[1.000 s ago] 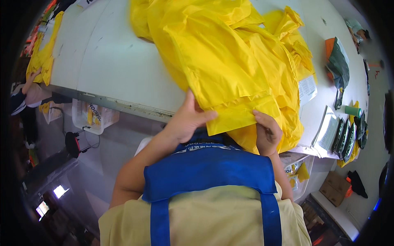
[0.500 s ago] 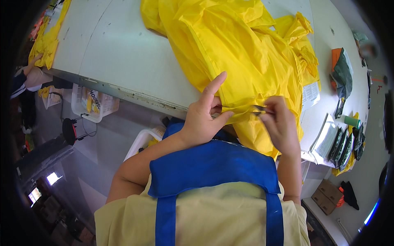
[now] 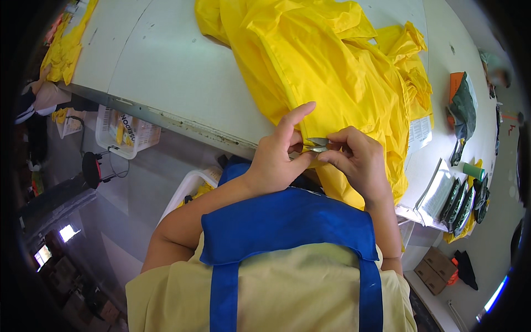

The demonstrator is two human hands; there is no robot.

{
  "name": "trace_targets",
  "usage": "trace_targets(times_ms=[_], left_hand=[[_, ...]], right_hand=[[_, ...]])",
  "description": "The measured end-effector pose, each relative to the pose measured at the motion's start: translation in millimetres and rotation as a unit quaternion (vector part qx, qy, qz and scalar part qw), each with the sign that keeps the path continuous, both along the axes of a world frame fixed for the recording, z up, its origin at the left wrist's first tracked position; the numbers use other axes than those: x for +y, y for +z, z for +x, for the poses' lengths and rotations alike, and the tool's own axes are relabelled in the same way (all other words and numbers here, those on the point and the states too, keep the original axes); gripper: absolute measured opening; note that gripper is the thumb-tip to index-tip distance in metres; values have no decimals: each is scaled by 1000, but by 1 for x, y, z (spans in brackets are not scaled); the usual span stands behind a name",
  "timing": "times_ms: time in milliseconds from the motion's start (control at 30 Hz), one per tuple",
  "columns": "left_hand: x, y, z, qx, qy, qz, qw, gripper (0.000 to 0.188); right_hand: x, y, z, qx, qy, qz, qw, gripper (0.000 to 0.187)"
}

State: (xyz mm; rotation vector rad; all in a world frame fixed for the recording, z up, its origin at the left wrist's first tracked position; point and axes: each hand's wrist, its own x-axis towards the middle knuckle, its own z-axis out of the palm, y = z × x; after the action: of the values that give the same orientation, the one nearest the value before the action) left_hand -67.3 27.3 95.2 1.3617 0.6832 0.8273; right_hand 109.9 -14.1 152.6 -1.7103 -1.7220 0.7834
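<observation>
A large piece of yellow fabric (image 3: 321, 66), which looks like a thin waterproof garment, lies crumpled across the table and hangs over its near edge. My left hand (image 3: 279, 157) pinches the fabric's edge between thumb and bent fingers, with the index finger stretched out above. Close beside it, my right hand (image 3: 359, 163) is closed around small metal thread snips (image 3: 318, 145). The blades point left and sit at the pinched edge, almost at my left fingertips. Whether a thread lies between them is too small to tell.
The pale table (image 3: 182, 72) has a worn metal edge. Plastic baskets (image 3: 124, 135) stand below it to the left. On the right lie a dark green pouch (image 3: 463, 108), papers (image 3: 437, 191), packed dark bundles (image 3: 462, 205) and a green spool (image 3: 473, 170). Another person's hand touches yellow fabric (image 3: 61, 58) far left.
My right hand has moved left with the snips, bringing the blades from the loose fabric to my left fingertips. My left hand has stayed nearly in place, still pinching the fabric.
</observation>
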Motion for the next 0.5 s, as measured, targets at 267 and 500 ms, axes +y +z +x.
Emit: trace_targets(times_ms=[267, 500], left_hand=[[3, 12, -4, 26, -45, -107, 993, 76], [2, 3, -10, -56, -42, -169, 983, 73]], right_hand=[[-5, -13, 0, 68, -38, 28, 997, 26], [-7, -46, 69, 175, -332, 22, 927, 16]])
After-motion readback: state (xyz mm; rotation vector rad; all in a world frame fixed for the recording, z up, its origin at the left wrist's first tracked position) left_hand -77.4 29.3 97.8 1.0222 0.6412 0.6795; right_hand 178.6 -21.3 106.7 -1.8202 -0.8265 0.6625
